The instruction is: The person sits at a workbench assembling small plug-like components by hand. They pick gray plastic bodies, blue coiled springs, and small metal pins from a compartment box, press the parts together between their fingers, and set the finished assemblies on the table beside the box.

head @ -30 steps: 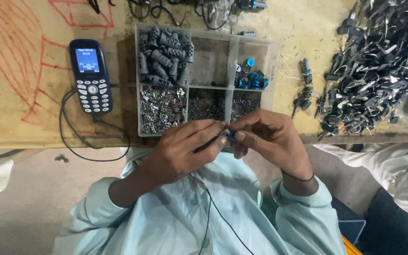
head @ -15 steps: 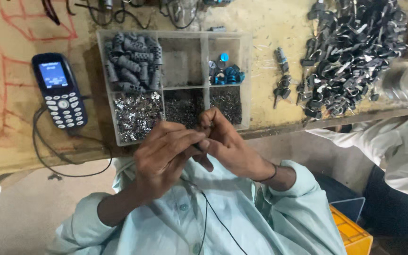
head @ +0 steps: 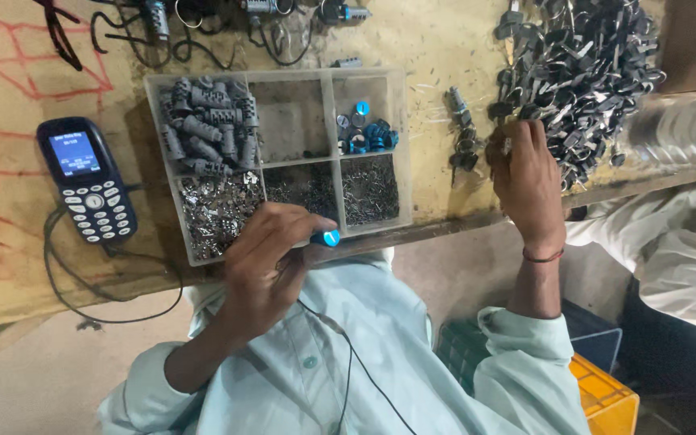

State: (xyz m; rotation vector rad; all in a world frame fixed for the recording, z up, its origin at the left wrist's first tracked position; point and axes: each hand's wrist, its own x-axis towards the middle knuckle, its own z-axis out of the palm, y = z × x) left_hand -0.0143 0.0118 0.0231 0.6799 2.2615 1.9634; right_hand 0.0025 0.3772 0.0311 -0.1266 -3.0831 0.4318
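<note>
My left hand (head: 266, 258) is closed around a small blue-capped cylinder (head: 328, 238), held just in front of the clear compartment tray (head: 406, 153). The tray holds grey metal barrels (head: 207, 129), blue caps (head: 368, 135) and piles of tiny metal parts (head: 219, 211). My right hand (head: 525, 181) has reached out to the right, its fingertips pinching at the near edge of a big heap of dark keys and metal pieces (head: 586, 68). What it grips is too small to make out.
A dark push-button phone (head: 86, 181) with a lit screen lies left of the tray, its black cable (head: 114, 306) looping off the bench edge. Another person's white sleeve (head: 670, 250) is at the right. Orange (head: 602, 395) and green crates sit below.
My hands were together in front of the tray; they have parted. The right hand moved out to the key heap, while the left stays near the tray with the blue-capped piece.
</note>
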